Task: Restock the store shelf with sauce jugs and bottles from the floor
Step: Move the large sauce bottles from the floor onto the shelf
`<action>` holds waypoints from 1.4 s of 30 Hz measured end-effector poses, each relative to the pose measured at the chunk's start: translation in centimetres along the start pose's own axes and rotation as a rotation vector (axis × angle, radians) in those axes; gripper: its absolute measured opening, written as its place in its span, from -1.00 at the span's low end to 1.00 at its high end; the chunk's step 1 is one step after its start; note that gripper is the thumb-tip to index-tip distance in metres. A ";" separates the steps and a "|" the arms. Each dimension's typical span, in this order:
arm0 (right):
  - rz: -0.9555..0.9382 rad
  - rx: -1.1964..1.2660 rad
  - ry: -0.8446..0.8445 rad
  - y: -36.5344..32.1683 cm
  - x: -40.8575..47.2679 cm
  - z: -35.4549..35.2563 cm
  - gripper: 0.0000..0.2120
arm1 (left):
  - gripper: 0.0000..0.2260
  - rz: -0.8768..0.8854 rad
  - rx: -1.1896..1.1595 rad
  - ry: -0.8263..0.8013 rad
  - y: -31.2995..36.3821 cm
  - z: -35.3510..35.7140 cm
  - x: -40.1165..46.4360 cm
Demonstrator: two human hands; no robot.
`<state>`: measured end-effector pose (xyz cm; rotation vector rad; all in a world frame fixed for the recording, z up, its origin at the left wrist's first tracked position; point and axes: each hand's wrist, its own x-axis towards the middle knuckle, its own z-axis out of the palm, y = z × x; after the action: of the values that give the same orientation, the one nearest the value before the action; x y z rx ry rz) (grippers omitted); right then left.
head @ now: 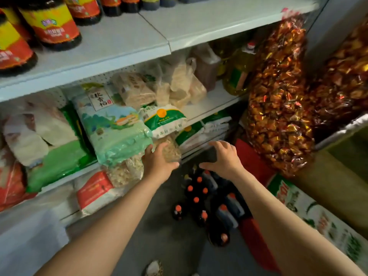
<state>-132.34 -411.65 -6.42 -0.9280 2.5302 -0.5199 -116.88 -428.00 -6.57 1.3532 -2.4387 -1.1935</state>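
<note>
Pick-up step: the left hand [159,162] and right hand [223,156] are reaching down, fingers spread and holding nothing, toward the orange-capped sauce bottles [197,198] standing on the floor [159,226] — the next move is probably a neck grasp, then a lift to the shelf [123,44].

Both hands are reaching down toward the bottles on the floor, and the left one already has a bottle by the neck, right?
Not quite. In the head view the left hand holds nothing; its fingers are spread, like those of the right hand. Both hands do hover above the orange-capped bottles standing on the floor, none of them picked up yet.
</note>
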 end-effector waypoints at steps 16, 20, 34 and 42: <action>0.343 0.360 -0.171 14.8 -0.6 34.5 -0.36 | -0.38 -0.155 -0.054 -0.261 -28.1 20.9 4.5; 0.362 0.467 -0.189 18.7 0.9 44.2 -0.42 | -0.34 -0.183 -0.170 -0.396 -36.3 27.8 7.2; 0.095 0.729 0.066 26.5 10.3 64.2 -0.37 | -0.28 0.062 -0.419 -0.782 -50.7 44.0 20.9; 0.267 0.709 0.253 25.0 12.4 65.3 -0.35 | -0.27 -0.081 -0.723 -0.729 -49.9 44.5 24.0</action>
<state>-122.88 -415.63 -76.68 -0.2701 2.3258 -1.3855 -117.10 -434.97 -77.26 0.8804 -1.8880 -2.5981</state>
